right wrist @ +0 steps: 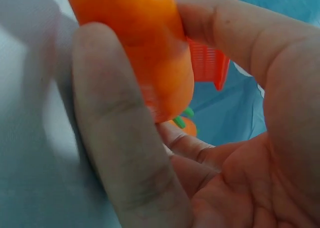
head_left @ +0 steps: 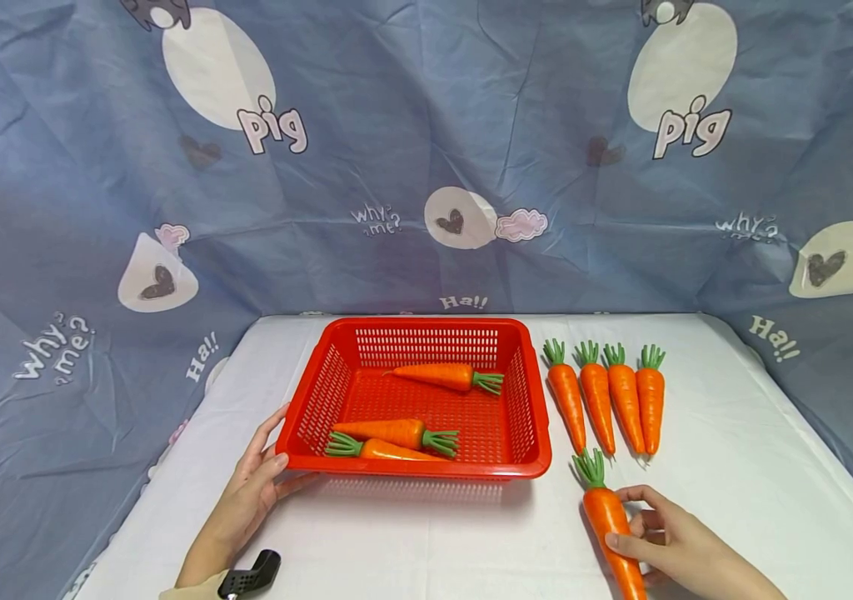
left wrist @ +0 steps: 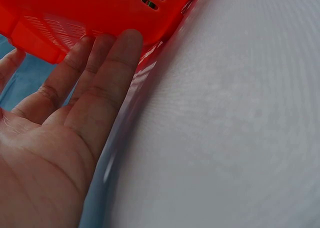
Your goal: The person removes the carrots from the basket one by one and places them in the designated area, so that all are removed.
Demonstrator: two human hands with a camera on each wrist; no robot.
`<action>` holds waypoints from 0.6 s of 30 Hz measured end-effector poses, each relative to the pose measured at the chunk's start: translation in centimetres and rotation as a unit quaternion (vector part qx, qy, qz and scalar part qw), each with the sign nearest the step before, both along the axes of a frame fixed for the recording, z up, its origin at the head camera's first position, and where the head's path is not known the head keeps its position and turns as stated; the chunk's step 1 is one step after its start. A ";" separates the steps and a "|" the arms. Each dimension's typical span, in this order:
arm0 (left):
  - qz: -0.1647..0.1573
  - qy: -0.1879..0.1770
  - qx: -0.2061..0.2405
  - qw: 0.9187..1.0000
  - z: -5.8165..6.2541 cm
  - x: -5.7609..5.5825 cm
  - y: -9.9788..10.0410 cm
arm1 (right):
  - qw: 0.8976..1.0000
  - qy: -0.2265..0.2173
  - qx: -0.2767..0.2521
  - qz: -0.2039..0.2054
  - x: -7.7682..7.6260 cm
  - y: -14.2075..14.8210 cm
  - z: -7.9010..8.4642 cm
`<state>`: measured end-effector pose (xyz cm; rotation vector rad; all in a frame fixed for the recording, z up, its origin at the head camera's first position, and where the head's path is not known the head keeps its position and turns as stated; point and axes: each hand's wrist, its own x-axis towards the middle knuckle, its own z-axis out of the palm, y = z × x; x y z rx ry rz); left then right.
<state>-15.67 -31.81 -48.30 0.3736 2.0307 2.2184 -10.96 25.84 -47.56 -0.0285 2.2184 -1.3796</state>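
A red plastic basket with slotted walls sits on the table. Three orange carrots with green tops lie in it, one carrot at the back and two near the front wall. At the basket's front left corner is my left hand, its fairly straight fingers touching the side and underside of the red wall. To the right of the basket, my right hand holds a carrot between thumb and fingers, green top pointing away. The right wrist view shows this carrot's orange body close up.
Several more carrots lie side by side right of the basket, tops toward the back. White cloth covers the table. A blue printed curtain hangs behind and at both sides. A dark band is on the left wrist.
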 end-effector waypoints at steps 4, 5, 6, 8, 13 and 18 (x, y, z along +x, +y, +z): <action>0.001 -0.001 -0.001 1.000 0.0 0.0 0.0 | 1.000 -0.014 0.015 -0.011 -0.1 -0.2 0.0; 0.001 0.000 -0.001 1.000 0.0 0.0 0.0 | 1.000 -0.016 0.021 -0.014 -0.1 -0.3 0.0; 0.003 -0.001 -0.002 1.000 0.1 0.1 0.1 | 0.999 -0.016 0.026 -0.015 -0.1 -0.3 0.0; 0.008 -0.004 -0.006 1.000 0.2 0.1 0.1 | 0.999 -0.015 0.039 -0.017 -0.2 -0.4 0.1; 0.013 -0.007 -0.011 1.000 0.3 0.2 0.2 | 0.998 -0.009 0.065 -0.021 -0.4 -0.7 0.1; 0.000 0.010 -0.005 1.000 0.2 0.2 0.1 | 0.998 0.001 0.067 -0.017 -0.5 -0.7 0.2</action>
